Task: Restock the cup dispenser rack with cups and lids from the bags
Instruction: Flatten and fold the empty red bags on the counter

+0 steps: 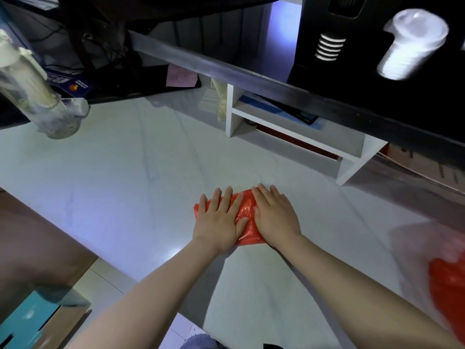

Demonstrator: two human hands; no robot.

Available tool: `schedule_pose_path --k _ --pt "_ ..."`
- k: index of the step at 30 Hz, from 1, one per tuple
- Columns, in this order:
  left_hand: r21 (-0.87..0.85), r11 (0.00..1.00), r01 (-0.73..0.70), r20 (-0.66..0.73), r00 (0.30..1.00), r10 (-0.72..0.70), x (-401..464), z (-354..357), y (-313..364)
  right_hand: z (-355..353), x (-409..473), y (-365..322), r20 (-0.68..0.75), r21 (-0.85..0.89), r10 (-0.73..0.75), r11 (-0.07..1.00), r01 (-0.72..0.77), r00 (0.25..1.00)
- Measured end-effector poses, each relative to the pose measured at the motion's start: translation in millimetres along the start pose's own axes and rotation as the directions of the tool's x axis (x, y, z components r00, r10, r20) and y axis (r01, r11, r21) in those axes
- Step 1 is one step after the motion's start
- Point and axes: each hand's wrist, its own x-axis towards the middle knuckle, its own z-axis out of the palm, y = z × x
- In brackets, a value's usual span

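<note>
Left hand [218, 220] and right hand [274, 214] press flat, fingers straight, on the folded red bag [247, 217] beneath — best kept even, smoothing outward to squeeze air out.

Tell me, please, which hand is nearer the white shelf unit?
Right. The right hand presses the red bag on the side facing the white shelf unit; the left hand lies farther away.

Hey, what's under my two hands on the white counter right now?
A flattened red plastic bag, lying on the white counter. The left hand and right hand press flat on it, fingers straight. The parts beneath the palms are covered, so anything inside cannot be seen.
</note>
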Motion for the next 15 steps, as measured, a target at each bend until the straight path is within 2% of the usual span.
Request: schedule_pose_path --k 8,11,13,15 --pt "-0.024 0.998 -0.064 0.061 0.996 0.066 3.0 0.1 -7.0 -10.4 -5.5 -7.6 0.027 -0.04 0.022 0.999 -0.021 0.999" --pt "-0.089 0.989 -0.114 0.099 0.987 0.123 3.4 -6.0 -16.3 -18.6 -8.3 -6.2 0.013 -0.034 0.047 0.998 -0.046 0.999" --pt "-0.169 0.975 -0.146 0.066 0.985 0.159 3.9 -12.9 -23.4 -24.7 -11.8 -7.9 -0.033 -0.017 0.118 0.993 -0.119 0.992" --pt "-0.141 0.969 -0.201 -0.017 0.979 0.201 4.2 -17.1 -26.6 -27.6 -16.4 -14.3 -0.084 -0.024 0.089 0.996 -0.091 0.993"
